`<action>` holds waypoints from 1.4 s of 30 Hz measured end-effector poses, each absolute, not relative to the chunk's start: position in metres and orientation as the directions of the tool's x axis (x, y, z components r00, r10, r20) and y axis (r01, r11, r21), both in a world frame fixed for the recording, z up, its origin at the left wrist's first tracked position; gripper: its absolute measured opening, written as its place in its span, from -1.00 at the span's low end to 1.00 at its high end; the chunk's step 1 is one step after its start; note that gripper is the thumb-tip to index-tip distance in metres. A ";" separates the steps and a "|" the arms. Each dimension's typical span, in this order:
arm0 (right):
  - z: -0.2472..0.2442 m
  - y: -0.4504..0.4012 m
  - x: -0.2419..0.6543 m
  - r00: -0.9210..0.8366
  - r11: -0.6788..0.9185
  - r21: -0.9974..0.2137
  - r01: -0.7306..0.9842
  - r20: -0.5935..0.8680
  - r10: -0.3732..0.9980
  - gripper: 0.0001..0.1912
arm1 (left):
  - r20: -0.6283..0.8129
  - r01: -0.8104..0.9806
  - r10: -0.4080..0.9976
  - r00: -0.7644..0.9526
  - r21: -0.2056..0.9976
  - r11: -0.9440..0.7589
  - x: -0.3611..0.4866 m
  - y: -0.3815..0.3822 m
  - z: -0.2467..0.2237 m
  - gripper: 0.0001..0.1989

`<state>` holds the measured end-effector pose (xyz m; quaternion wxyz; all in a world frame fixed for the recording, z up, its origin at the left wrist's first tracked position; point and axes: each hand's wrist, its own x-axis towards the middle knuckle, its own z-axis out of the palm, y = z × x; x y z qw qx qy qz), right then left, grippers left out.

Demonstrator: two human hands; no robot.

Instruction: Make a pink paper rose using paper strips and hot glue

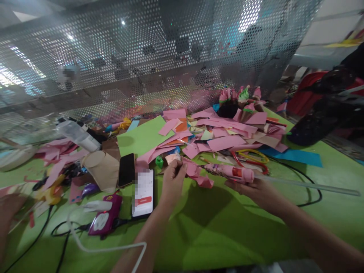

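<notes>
Over the green table (204,235), my left hand (174,176) pinches a small crumpled pink paper piece (196,172) between thumb and fingers. My right hand (250,187) is closed around a pink glue gun (229,172). A long translucent glue stick (313,185) sticks out of the gun's back toward the right. The gun's nozzle points left, close to the pink paper; whether they touch is unclear. A small green wrapped piece (159,162) lies just left of my left hand.
Pink paper strips (226,143) and red-yellow scissors (253,161) lie behind my hands. Two phones (126,170), a purple power box (105,215) and cables are at left. Another person's hand (8,206) is at the left edge. A perforated metal screen (127,64) stands behind.
</notes>
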<state>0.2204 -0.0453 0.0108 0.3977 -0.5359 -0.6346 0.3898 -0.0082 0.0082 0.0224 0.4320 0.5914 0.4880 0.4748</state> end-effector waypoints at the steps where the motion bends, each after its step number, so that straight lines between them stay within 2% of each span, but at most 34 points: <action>1: 0.011 -0.045 0.221 -0.114 0.126 -0.920 0.370 0.089 0.990 -0.51 | 0.145 0.166 0.987 0.066 0.974 -0.155 -0.008 0.009 0.022 -0.77; 13: 0.012 -0.044 0.216 -0.129 0.159 -0.942 0.297 0.125 0.984 -0.48 | 0.143 0.256 0.981 0.129 0.951 -0.172 -0.007 0.008 0.018 -0.79; 23: 0.012 -0.043 0.219 -0.112 0.112 -0.946 0.305 0.081 0.990 -0.50 | 0.154 0.159 0.988 0.023 0.975 -0.156 -0.009 0.010 0.021 -0.76; 37: 0.014 -0.044 0.218 -0.114 0.142 -0.932 0.333 0.109 0.987 -0.48 | 0.140 0.090 0.990 0.001 0.986 -0.139 -0.010 0.012 0.018 -0.76; 42: 0.020 -0.044 0.215 -0.075 0.092 -0.950 0.300 0.072 0.995 -0.48 | 0.124 0.056 0.992 -0.024 0.991 -0.122 -0.011 0.013 0.016 -0.79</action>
